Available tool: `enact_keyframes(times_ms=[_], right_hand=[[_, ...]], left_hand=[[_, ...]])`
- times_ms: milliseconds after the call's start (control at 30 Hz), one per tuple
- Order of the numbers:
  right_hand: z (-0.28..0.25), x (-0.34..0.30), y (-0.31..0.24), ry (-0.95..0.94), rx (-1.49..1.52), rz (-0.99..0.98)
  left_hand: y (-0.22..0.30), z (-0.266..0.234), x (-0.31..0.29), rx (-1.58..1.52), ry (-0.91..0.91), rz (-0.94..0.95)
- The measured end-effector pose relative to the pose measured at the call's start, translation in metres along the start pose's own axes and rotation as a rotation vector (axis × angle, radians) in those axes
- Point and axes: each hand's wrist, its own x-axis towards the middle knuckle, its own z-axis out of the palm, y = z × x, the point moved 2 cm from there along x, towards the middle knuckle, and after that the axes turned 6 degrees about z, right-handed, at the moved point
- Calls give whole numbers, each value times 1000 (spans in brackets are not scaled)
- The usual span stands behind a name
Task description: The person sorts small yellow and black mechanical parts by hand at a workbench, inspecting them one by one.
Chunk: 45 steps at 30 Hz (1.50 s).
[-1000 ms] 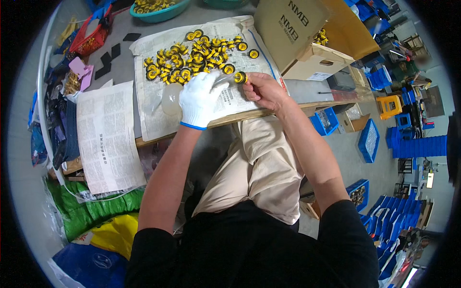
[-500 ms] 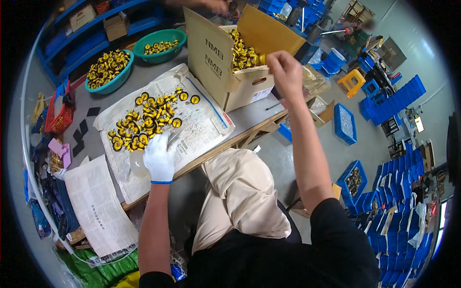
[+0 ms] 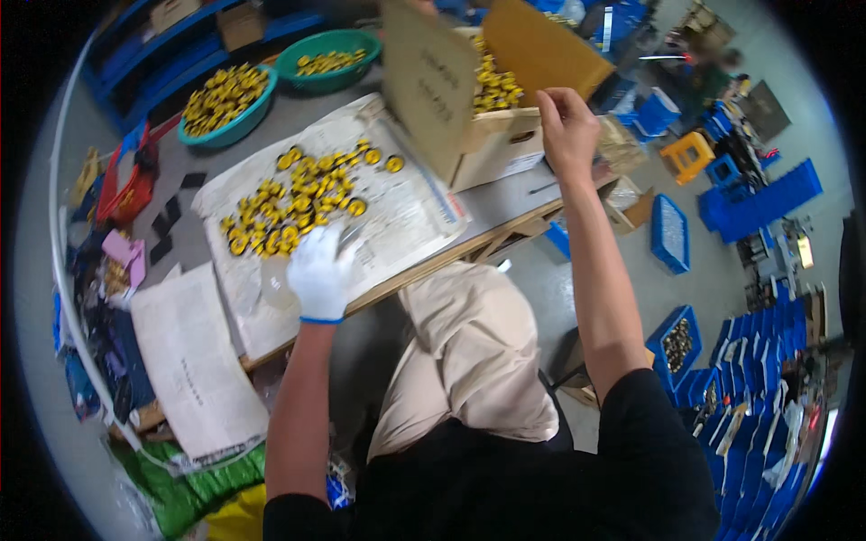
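My left hand (image 3: 321, 273), in a white glove with a blue cuff, is closed beside a pile of small yellow-and-black wheel-like parts (image 3: 302, 200). A thin silvery piece (image 3: 350, 236), perhaps a metal tool, sticks out between its thumb and fingers; blur hides its exact kind. The pile lies on a pale paper sheet (image 3: 410, 221) on the table. My bare right hand (image 3: 570, 135) hovers at the near right corner of an open cardboard box (image 3: 492, 158). Its fingers are loosely curled, the thumb a little apart, with nothing visible in them. More yellow parts (image 3: 496, 83) fill the box.
Two green basins, one heaped (image 3: 221, 135) and one less full (image 3: 329, 81), stand at the back left. Dark flat pads (image 3: 162, 225) and a printed sheet (image 3: 194, 370) lie at left. Blue trays (image 3: 669, 234) and a yellow stool (image 3: 687, 155) are on the floor at right.
The view has shifted, so the table scene sits further right and higher. My right hand has drawn back from the box's rim, and the yellow part near its fingertips no longer shows there.
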Motion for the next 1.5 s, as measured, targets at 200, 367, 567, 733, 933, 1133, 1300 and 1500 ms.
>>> enact_keyframes(times_ms=[200, 367, 567, 733, 933, 1133, 1300, 1500], right_hand=[[85, -113, -52, -624, 164, -45], [150, -159, -50, -756, 56, -78], [165, -174, -48, -724, -86, -65], [156, -170, -31, -638, -40, -32], [137, -166, -27, -647, 18, -52], [133, -168, -26, -682, 6, -8], [140, -167, 4, -858, 444, 727], [137, -167, -1, -985, 925, 1191]], left_hand=[[0, 2, 1, -44, 37, 2], [5, -8, 7, -132, 107, -68], [5, -13, 10, -153, 61, -93], [4, -8, 8, -141, 56, -59], [1, -3, 4, -121, 38, -18], [0, 0, 3, -133, 29, -29], [2, -1, 5, -113, 66, 24], [0, -7, 3, -114, 79, 44]])
